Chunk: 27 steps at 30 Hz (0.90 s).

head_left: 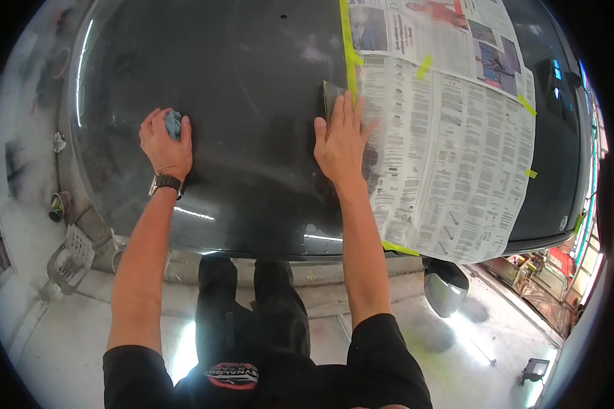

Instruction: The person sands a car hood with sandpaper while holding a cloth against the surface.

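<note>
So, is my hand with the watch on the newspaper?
No, your left hand, with the watch at its wrist, is on the dark car panel, holding a bluish cloth.

The left hand (166, 146) grips a bluish cloth (173, 125) on the dark car panel (252, 129); the right (341, 145) presses beside taped newspaper (450, 157).

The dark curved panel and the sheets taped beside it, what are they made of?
Panel: probably painted metal, semi-gloss, judging by its soft light reflections, though plastic is possible. Sheets: newspaper, thin and matte, showing printed columns and photos.
</note>
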Each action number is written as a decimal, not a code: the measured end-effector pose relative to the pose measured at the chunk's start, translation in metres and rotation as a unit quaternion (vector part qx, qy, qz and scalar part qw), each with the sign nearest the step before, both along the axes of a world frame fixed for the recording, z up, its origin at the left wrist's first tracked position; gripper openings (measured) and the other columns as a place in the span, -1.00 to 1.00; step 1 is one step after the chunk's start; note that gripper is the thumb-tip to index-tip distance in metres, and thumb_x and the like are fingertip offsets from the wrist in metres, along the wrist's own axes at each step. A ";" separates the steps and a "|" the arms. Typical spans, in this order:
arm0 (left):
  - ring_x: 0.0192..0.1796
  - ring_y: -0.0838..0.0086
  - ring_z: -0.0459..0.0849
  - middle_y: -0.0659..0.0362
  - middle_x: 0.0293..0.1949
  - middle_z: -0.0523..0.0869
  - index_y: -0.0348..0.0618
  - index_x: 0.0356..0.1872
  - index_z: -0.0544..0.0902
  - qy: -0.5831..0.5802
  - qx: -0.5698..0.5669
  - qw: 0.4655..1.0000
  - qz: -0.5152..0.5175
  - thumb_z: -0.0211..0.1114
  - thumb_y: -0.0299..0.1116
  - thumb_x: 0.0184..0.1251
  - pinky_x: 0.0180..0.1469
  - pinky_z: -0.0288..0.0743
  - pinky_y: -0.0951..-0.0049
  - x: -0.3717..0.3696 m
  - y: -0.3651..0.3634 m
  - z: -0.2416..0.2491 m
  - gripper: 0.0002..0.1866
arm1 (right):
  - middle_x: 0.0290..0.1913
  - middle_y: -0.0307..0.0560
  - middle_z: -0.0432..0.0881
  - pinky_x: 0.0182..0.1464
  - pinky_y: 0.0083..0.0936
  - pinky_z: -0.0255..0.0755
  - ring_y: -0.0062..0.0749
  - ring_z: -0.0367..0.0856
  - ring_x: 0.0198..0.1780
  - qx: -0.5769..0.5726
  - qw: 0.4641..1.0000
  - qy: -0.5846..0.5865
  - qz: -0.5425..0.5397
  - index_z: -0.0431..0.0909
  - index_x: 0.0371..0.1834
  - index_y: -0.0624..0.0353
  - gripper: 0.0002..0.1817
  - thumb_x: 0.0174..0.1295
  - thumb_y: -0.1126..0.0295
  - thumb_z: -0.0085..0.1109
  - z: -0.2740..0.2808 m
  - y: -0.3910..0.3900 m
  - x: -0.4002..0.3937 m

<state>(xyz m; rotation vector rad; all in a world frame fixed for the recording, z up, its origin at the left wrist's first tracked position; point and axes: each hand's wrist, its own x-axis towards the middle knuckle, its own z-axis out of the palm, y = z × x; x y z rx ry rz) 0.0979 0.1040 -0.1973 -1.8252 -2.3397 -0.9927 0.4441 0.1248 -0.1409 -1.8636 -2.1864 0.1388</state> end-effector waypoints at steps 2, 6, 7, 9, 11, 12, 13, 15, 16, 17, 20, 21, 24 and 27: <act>0.36 -0.01 0.58 -0.01 0.31 0.64 -0.05 0.20 0.70 0.004 0.003 1.000 0.006 0.53 -0.14 0.40 0.37 0.44 -0.07 -0.003 0.003 0.002 -0.56 | 0.75 0.34 0.17 0.59 0.70 -0.21 0.33 -0.01 0.79 -0.003 1.000 -0.012 0.004 0.27 0.63 0.50 -0.24 0.66 0.03 -0.01 0.000 -0.014 0.004; 0.36 -0.01 0.58 -0.01 0.31 0.64 -0.05 0.20 0.70 0.004 0.004 1.000 0.006 0.53 -0.14 0.40 0.37 0.44 -0.06 0.000 0.001 0.003 -0.56 | 0.70 0.36 0.26 0.61 0.63 -0.11 0.32 0.06 0.77 -0.011 0.999 -0.038 -0.011 0.31 0.60 0.51 -0.26 0.66 0.02 0.00 0.000 -0.017 -0.002; 0.36 -0.01 0.58 -0.01 0.30 0.64 -0.05 0.20 0.70 0.005 0.006 1.000 0.004 0.53 -0.15 0.39 0.37 0.44 -0.06 0.000 0.003 0.004 -0.56 | 0.70 0.36 0.26 0.61 0.62 -0.09 0.31 0.07 0.76 0.004 0.999 -0.043 -0.006 0.32 0.59 0.51 -0.25 0.66 0.01 0.01 0.001 0.002 -0.005; 0.36 -0.01 0.59 -0.01 0.30 0.64 -0.05 0.20 0.70 0.010 0.012 1.000 0.004 0.53 -0.15 0.39 0.37 0.44 -0.05 0.001 0.004 0.003 -0.57 | 0.70 0.35 0.25 0.60 0.59 -0.03 0.29 0.09 0.75 0.036 0.998 -0.049 0.006 0.32 0.59 0.50 -0.25 0.66 0.00 0.02 0.001 0.068 -0.014; 0.36 -0.01 0.59 -0.01 0.30 0.64 -0.05 0.20 0.70 0.016 0.012 1.000 0.002 0.53 -0.15 0.40 0.36 0.44 -0.05 -0.002 0.000 0.002 -0.57 | 0.72 0.34 0.22 0.59 0.59 0.01 0.28 0.09 0.75 0.054 0.996 -0.067 0.013 0.30 0.60 0.49 -0.24 0.65 0.00 0.03 -0.006 0.092 -0.018; 0.35 -0.02 0.59 -0.02 0.30 0.64 -0.05 0.20 0.70 0.016 0.012 1.000 -0.003 0.53 -0.15 0.40 0.36 0.45 -0.05 -0.003 0.000 0.002 -0.57 | 0.72 0.34 0.20 0.58 0.59 0.02 0.27 0.09 0.75 0.062 0.995 -0.079 0.013 0.29 0.60 0.49 -0.24 0.65 0.00 0.04 -0.007 0.094 -0.017; 0.35 -0.02 0.59 -0.02 0.30 0.64 -0.05 0.20 0.70 0.014 0.014 1.000 -0.008 0.53 -0.15 0.40 0.35 0.45 -0.05 -0.002 0.003 0.003 -0.57 | 0.73 0.33 0.18 0.58 0.60 0.00 0.27 0.08 0.76 0.040 0.997 -0.063 0.007 0.28 0.62 0.49 -0.23 0.64 0.00 0.05 -0.003 0.076 -0.015; 0.34 -0.03 0.61 -0.04 0.27 0.67 -0.09 0.18 0.69 0.025 0.019 0.999 -0.004 0.52 -0.16 0.43 0.35 0.48 -0.06 0.000 0.005 0.006 -0.59 | 0.76 0.33 0.14 0.59 0.62 -0.05 0.26 0.05 0.77 -0.005 0.999 -0.032 -0.004 0.24 0.64 0.48 -0.21 0.63 0.01 0.07 0.007 0.000 -0.012; 0.33 -0.04 0.61 -0.05 0.26 0.69 -0.11 0.17 0.69 0.031 0.016 0.999 -0.002 0.52 -0.17 0.45 0.35 0.50 -0.06 0.001 0.002 0.007 -0.60 | 0.77 0.32 0.11 0.59 0.64 -0.10 0.26 0.01 0.79 -0.039 0.998 -0.037 -0.011 0.21 0.66 0.48 -0.19 0.61 0.02 0.09 0.009 -0.042 -0.010; 0.33 -0.04 0.61 -0.05 0.26 0.70 -0.11 0.17 0.69 0.032 0.014 0.999 -0.002 0.52 -0.16 0.45 0.34 0.50 -0.06 0.001 0.000 0.008 -0.60 | 0.79 0.31 0.08 0.60 0.67 -0.16 0.26 -0.02 0.80 -0.077 0.996 -0.041 -0.019 0.19 0.68 0.47 -0.17 0.60 0.03 0.11 0.010 -0.089 -0.007; 0.34 -0.04 0.61 -0.05 0.25 0.69 -0.09 0.17 0.70 0.029 0.016 0.999 -0.005 0.51 -0.14 0.44 0.34 0.50 -0.07 0.000 0.005 0.005 -0.60 | 0.81 0.30 0.03 0.59 0.71 -0.25 0.25 -0.08 0.82 -0.168 0.984 -0.030 -0.043 0.16 0.71 0.47 -0.14 0.57 0.04 0.14 0.023 -0.167 -0.003; 0.34 -0.05 0.61 -0.05 0.26 0.68 -0.08 0.18 0.70 0.027 0.019 0.999 -0.010 0.51 -0.13 0.44 0.34 0.49 -0.08 -0.003 0.005 0.001 -0.59 | 0.81 0.30 0.03 0.59 0.71 -0.25 0.25 -0.08 0.82 -0.159 0.986 -0.037 -0.037 0.17 0.71 0.46 -0.14 0.57 0.04 0.14 0.020 -0.169 0.000; 0.33 -0.04 0.61 -0.04 0.24 0.68 -0.06 0.18 0.71 0.032 0.028 0.999 -0.018 0.52 -0.11 0.42 0.32 0.50 -0.10 -0.005 0.005 -0.002 -0.58 | 0.82 0.26 0.03 0.59 0.72 -0.25 0.25 -0.08 0.82 -0.106 0.994 -0.022 -0.013 0.19 0.70 0.45 -0.15 0.56 0.05 0.16 0.019 -0.110 0.002; 0.31 -0.04 0.63 -0.03 0.24 0.69 -0.07 0.17 0.71 0.043 0.029 0.998 -0.019 0.53 -0.11 0.41 0.32 0.51 -0.10 -0.005 0.005 -0.002 -0.58 | 0.82 0.23 0.04 0.60 0.70 -0.26 0.26 -0.07 0.82 -0.104 0.994 -0.040 0.007 0.18 0.70 0.45 -0.16 0.60 0.02 0.11 0.018 -0.096 0.010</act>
